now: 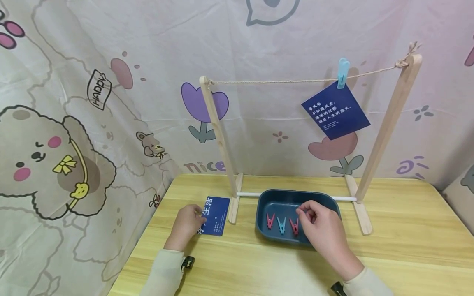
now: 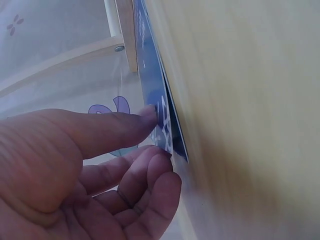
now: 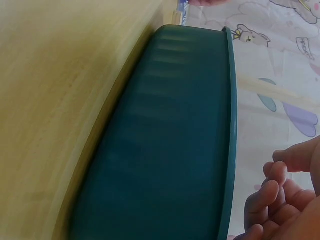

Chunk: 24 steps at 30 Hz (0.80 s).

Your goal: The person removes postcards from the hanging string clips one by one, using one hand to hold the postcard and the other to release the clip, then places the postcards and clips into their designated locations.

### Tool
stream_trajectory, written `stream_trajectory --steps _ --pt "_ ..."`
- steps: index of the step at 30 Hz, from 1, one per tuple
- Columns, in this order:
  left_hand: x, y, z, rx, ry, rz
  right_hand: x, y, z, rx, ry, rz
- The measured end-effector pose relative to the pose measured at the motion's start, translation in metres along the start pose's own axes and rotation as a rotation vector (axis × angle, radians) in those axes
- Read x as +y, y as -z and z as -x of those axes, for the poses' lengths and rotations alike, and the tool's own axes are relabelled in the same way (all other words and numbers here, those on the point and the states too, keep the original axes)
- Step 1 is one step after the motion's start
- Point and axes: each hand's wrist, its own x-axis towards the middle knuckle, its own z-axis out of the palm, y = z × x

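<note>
A stack of dark blue cards [image 1: 218,213] with white writing lies on the table at left. My left hand [image 1: 187,224] pinches the near-left edge of the top card [image 2: 156,82], thumb on its face, fingers at its edge; a gap shows beneath that card. Over the right part of a dark teal basin [image 1: 322,196] hovers my right hand [image 1: 323,224], fingers loosely curled, nothing visible between them. Inside the basin I see a red clothespin [image 1: 270,220], a light blue clothespin [image 1: 282,225] and another red clothespin [image 1: 294,226]. The hand hides the basin's right part.
Behind the basin stands a wooden frame [image 1: 389,123] with a twine line [image 1: 266,82] strung across. From it a blue card [image 1: 335,111] hangs tilted, held by a light blue clothespin [image 1: 342,73]. A white rod [image 1: 344,199] joins the frame's feet. Printed cloth [image 1: 148,53] covers the background.
</note>
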Motion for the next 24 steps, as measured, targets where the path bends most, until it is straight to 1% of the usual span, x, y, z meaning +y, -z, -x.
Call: stream_trajectory --steps 3,9,13,18,24 --pt "0.0008 -0.0003 0.001 0.006 0.009 -0.005 0.0001 -0.0005 0.0005 0.004 0.008 0.0" --pt "0.0007 -0.0019 0.0011 0.017 0.002 -0.006 0.0003 -0.0017 0.0007 0.001 0.013 0.002" --pt "0.0021 -0.0024 0.0016 0.023 0.013 0.002 -0.0008 -0.0022 0.0011 0.002 0.017 0.001" --pt "0.0023 -0.0025 0.0019 0.015 0.027 0.016 -0.0022 -0.0026 0.0015 0.004 0.025 0.008" --pt "0.0029 -0.003 0.0033 0.006 0.027 0.018 -0.0028 -0.0034 0.0025 0.005 0.027 0.016"
